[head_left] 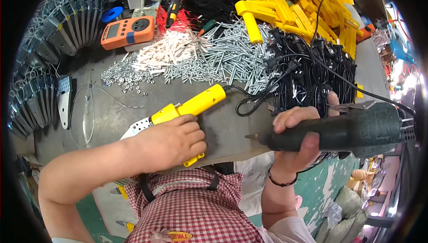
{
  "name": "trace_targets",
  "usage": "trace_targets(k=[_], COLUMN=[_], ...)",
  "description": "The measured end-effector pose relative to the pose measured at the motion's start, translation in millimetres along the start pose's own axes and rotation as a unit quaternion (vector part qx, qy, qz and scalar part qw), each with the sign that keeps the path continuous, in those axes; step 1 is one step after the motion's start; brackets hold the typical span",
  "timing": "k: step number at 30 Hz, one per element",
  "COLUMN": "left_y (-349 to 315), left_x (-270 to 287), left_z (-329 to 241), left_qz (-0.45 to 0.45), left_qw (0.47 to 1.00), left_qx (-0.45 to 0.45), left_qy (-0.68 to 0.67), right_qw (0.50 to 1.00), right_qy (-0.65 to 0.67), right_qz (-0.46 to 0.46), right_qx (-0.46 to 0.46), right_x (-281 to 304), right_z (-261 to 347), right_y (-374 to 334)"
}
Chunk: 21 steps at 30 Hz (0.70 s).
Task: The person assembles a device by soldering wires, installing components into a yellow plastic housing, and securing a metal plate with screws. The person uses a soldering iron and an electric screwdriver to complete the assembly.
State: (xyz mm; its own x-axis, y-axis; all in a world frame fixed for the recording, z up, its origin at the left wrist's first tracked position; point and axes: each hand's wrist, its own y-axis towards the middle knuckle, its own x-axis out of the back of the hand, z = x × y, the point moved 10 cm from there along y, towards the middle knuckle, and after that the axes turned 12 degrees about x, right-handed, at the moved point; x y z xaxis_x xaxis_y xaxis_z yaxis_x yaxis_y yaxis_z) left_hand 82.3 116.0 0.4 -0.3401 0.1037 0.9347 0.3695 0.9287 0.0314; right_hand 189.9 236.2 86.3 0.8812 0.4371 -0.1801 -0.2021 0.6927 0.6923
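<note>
My left hand (176,140) is closed around a yellow pistol-shaped tool housing (200,101) near the table's front edge. A perforated metal plate (141,125) sticks out at its left end, and a black cord leaves its upper right end. Much of the housing's grip is hidden under my fingers. In my right hand (303,140) is a dark electric screwdriver (343,129), held level above the table's front right edge. Its thin bit (252,136) points left toward the housing, apart from it.
Behind lie heaps of long screws (236,51), small nuts (127,73) and pale strips (167,51). Yellow housings (290,11) and black plugged cords (312,69) are piled right. An orange meter (129,32) and a yellow-black soldering iron (174,8) stand behind; metal blade-like parts (64,92) line the left.
</note>
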Motion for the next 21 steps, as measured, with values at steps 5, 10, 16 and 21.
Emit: trace_targets(k=[5,10,16,21], left_y=[7,15,25,21], left_x=[1,-9,-13,-17], left_z=[9,-3,3,5], left_qz=[0.024,0.031,0.053,0.038], left_qw=[0.997,0.996,0.993,0.995], left_qx=[0.042,-0.015,0.055,0.045], left_qy=[-0.065,0.084,0.086,0.078], right_qw=[0.999,0.997,0.981,0.935], right_qy=[-0.018,0.05,0.13,0.189], right_qz=[0.046,0.023,0.106,0.274], right_qx=[-0.014,-0.053,-0.095,-0.126], right_x=[9,15,0,-53], right_z=[-15,-36,-32,0], right_y=[-14,-19,-17,-24])
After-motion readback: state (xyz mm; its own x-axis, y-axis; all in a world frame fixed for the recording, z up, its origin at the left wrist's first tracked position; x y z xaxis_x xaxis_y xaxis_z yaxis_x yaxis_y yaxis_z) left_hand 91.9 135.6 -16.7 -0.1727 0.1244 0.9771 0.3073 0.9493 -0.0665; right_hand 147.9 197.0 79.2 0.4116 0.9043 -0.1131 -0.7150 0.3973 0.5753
